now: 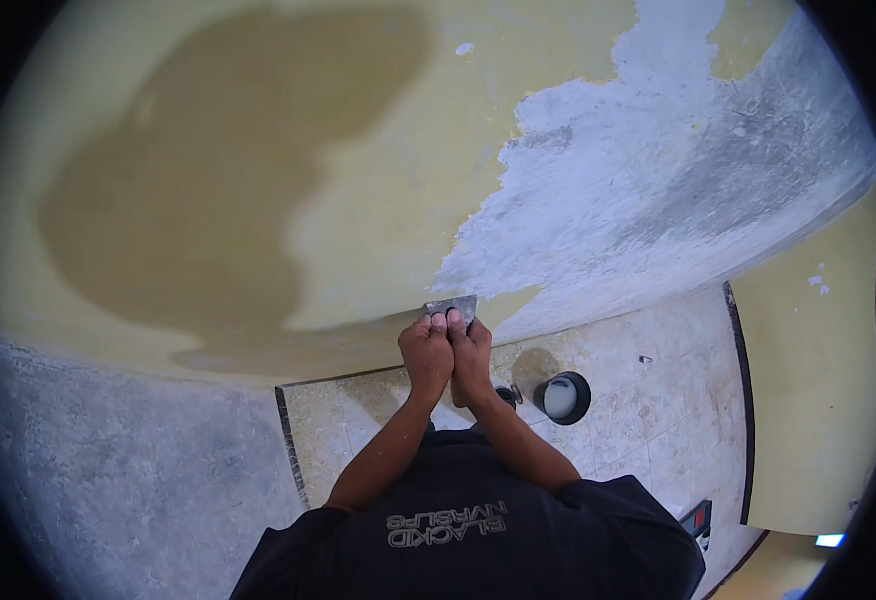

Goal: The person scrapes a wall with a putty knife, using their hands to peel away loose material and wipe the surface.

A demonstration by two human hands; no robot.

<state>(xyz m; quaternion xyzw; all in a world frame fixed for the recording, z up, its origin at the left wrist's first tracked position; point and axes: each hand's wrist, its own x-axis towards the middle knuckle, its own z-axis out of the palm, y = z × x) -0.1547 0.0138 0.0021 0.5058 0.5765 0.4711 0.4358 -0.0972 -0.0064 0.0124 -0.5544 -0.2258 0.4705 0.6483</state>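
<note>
A putty knife (452, 303) with a flat, grey, worn blade is pressed against the yellow painted wall (378, 230), close to the lower edge of a bared patch. My left hand (426, 352) and my right hand (471, 352) are side by side, both closed round its grip, thumbs together just behind the blade. The handle is mostly hidden under my fingers. Up and right of the blade spreads the bared white and grey patch (598, 190), with a ragged paint edge. My arms reach straight out from a black T-shirt.
A black bucket (583, 398) with whitish liquid stands on the stained tiled floor (648, 400), right of my forearms. Partly behind my right wrist is a dark round object (506, 395). A red and black item (696, 520) lies lower right. Rough grey surface (148, 450) fills the lower left.
</note>
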